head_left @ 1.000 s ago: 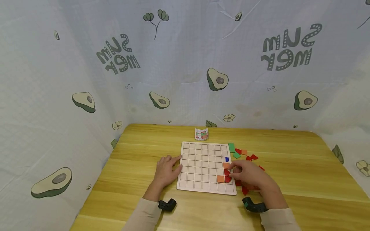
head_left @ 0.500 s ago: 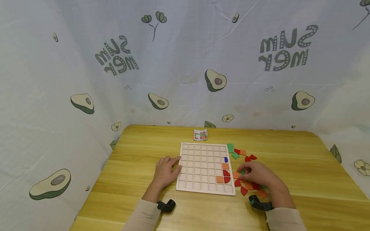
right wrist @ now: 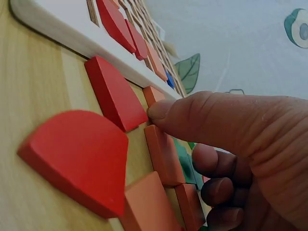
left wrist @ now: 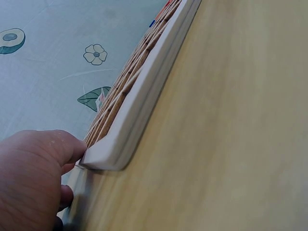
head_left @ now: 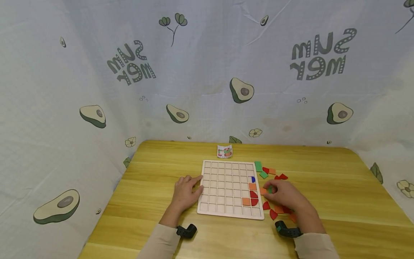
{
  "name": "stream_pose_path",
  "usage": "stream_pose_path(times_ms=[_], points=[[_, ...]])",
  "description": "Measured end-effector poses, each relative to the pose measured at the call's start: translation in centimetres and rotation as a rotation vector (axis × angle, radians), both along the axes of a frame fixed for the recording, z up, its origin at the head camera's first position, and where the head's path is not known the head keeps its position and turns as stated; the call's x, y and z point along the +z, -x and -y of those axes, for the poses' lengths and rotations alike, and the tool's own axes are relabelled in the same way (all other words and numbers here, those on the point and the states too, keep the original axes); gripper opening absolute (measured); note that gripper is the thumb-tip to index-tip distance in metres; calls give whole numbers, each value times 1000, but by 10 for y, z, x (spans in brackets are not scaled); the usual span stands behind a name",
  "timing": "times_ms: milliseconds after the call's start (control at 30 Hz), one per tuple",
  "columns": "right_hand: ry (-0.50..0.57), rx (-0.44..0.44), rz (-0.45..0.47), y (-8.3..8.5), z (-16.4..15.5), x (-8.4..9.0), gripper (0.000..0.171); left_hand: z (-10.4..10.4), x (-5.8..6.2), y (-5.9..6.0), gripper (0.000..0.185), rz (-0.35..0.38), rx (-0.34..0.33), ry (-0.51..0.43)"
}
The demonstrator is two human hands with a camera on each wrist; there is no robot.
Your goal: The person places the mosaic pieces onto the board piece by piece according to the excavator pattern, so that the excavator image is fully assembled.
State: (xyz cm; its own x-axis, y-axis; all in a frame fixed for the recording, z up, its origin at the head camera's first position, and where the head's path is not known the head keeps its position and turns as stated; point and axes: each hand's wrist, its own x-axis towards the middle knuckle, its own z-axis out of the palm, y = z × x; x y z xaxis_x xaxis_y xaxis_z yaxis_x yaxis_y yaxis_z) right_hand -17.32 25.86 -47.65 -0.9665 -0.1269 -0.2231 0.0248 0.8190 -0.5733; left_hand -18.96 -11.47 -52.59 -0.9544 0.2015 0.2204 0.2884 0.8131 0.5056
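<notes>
A pale wooden grid board [head_left: 220, 189] lies flat on the table. Near its right edge it holds a blue tile [head_left: 253, 179], orange tiles [head_left: 252, 186] and red curved tiles [head_left: 253, 194]. My left hand [head_left: 185, 190] rests flat on the table, and its thumb [left wrist: 43, 149] touches the board's edge [left wrist: 144, 101]. Just right of the board, my right hand [head_left: 284, 196] pinches a small orange tile [head_left: 262, 191], with the thumb tip [right wrist: 163, 111] pressed on that orange tile [right wrist: 154, 95]. A green tile [head_left: 270, 189] shows by the fingers.
Loose red tiles [right wrist: 113, 96], orange tiles [right wrist: 163, 154] and a green tile [right wrist: 185, 163] lie under my right hand. More green and red tiles [head_left: 264, 175] sit by the board's far right corner. A small pattern card [head_left: 225, 151] stands behind the board. Printed cloth surrounds the table.
My right hand left the board's right columns, went down to the loose tiles beside it, and now lifts slightly toward the board with an orange tile. My left hand stayed put.
</notes>
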Motion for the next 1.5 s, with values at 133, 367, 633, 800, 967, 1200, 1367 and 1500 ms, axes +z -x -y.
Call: stream_pose_path(times_ms=[133,367,633,800,967,1200,1367,1500], points=[[-12,-10,-3,2,-1,-2,26,0,0,0,42,7,2,6],[-4,1,-3,1,-9,-4,37,0,0,-1,42,6,4,7],[-17,30,-74,-1,5,3,33,0,-1,0,42,9,5,10],[-14,43,-59,-1,18,4,31,0,-2,1,43,5,-4,8],[9,53,-38,-3,28,5,33,0,-2,1,42,-10,-2,0],[23,81,-40,-3,43,4,29,0,-1,1,42,-13,-3,-5],[7,151,-92,-2,49,2,19,1,-1,1,43,4,-3,-4],[-16,169,-111,-1,51,-2,16,1,0,0,43,12,-4,-7]])
